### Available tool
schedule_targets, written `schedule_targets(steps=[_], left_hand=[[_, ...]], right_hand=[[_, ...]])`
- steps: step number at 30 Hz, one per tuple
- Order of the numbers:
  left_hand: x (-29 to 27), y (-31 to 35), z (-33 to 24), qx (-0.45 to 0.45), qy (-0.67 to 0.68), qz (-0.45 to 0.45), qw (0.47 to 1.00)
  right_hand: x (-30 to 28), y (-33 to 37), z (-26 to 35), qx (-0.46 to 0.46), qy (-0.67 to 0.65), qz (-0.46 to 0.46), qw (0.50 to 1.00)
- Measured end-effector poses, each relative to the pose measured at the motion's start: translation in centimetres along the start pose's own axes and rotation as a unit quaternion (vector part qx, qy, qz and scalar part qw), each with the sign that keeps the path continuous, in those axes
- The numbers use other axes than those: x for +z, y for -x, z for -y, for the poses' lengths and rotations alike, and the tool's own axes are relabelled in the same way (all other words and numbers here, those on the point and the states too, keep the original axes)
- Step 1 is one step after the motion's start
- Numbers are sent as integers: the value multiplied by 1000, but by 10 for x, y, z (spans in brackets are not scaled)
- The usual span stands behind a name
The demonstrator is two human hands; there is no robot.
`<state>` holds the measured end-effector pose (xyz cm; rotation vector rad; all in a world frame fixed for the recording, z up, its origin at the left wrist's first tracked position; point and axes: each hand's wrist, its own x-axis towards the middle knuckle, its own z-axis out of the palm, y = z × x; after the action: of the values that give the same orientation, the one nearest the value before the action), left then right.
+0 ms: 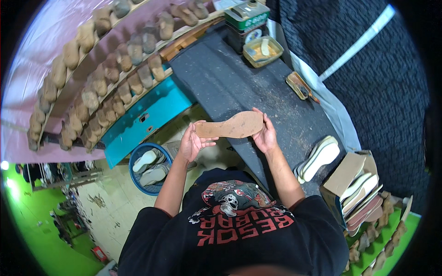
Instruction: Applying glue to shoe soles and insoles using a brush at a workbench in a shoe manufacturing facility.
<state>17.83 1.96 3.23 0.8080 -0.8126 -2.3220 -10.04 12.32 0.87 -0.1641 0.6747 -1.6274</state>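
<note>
I hold a flat brown shoe insole [232,126] level in front of my chest, its long axis running left to right. My left hand [193,140] grips its narrow heel end with the fingers curled over the edge. My right hand [265,133] supports the wider toe end from below and behind. The insole hangs over the near edge of a dark, dusty workbench [239,78].
A tray with a brush [262,50] and a green tin [246,16] stand at the bench's far end, with a small brush tray [299,85] to the right. White soles [320,158] and a cardboard box of soles [357,188] lie at right. Shelves of shoe lasts [106,73] fill the left, above a blue basket [149,168].
</note>
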Motion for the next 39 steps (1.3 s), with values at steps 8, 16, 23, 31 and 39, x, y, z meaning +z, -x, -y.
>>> schedule_targets(steps=[8,16,23,31,39], left_hand=[[-59,60,-12,32,14,-51,998],[-156,140,-20,65,25,-101,992],[-218,193,-39,70,54,-137,987],[-247,253,-23,87,56,-266,958],[-232,293,18,66,105,-402,907]], right_hand=[[33,1,-52,95,97,27,990],[96,8,-158,133,100,2,986],[125,31,-235,176,101,-32,979],[148,13,-270,289,261,21,921],[138,-4,-291,322,351,71,876]])
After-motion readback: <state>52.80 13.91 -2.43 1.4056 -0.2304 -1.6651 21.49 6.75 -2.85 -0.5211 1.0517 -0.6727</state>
